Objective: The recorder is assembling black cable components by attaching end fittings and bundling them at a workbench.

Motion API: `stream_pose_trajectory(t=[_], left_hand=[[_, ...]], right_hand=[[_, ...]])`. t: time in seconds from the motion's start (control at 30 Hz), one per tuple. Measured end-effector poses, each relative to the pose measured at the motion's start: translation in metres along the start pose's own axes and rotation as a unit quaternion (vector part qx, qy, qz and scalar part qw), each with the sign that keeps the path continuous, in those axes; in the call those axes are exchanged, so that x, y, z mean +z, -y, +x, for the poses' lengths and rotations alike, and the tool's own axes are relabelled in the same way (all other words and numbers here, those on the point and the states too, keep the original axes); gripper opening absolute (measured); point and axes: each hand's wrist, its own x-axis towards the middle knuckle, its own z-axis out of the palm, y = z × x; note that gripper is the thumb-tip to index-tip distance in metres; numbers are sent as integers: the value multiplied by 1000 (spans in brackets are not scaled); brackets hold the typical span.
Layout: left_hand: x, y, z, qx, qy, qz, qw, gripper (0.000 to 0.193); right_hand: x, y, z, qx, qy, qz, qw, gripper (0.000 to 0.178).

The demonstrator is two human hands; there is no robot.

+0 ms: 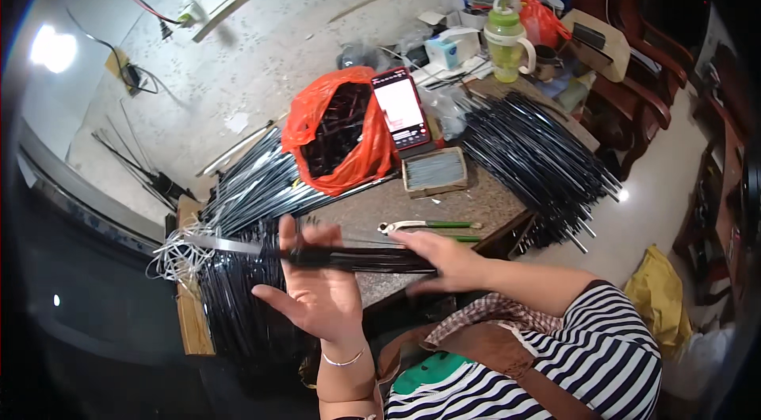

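Observation:
A long, slim black bundle point(372, 259) lies crosswise before me, with a pale shiny strip point(226, 245) at its left end. The bundle rests across my left hand point(323, 289), whose fingers are stretched up and thumb spread, so that hand is open. Around the bundle's right end my right hand point(450, 259) is closed; some of its fingers are blurred or hidden. Just beyond it on the table lie cutting pliers point(432, 225) with green handles. Left of my left hand hangs a thick stack of black strips point(238, 301) with white ends.
An orange-red plastic bag point(305, 122) holds small dark pieces. Beside it stand a lit phone point(400, 109) and an open box of thin grey pins point(434, 172). Black rods point(539, 154) are heaped at right, more rods point(254, 182) at left. A green-lidded bottle point(505, 43) stands behind.

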Motion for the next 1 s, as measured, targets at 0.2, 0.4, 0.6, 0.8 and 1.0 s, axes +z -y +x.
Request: stream_pose_trajectory(t=[0.2, 0.4, 0.6, 0.8, 1.0], left_hand=[[-27, -5, 11, 55, 130, 110, 984, 67], [-105, -19, -7, -28, 9, 364, 931, 51], [-153, -10, -13, 76, 77, 754, 648, 17], [-175, 12, -25, 71, 119, 877, 459, 40], [-179, 10, -32, 96, 73, 877, 465, 43]], right_hand=[[-89, 0, 15, 94, -297, -251, 916, 43], [-139, -23, -24, 347, -281, -436, 781, 36], [-113, -52, 2, 235, -252, -518, 783, 23], [-75, -101, 81, 24, -155, -507, 847, 45], [-57, -125, 89, 26, -112, -560, 820, 44]])
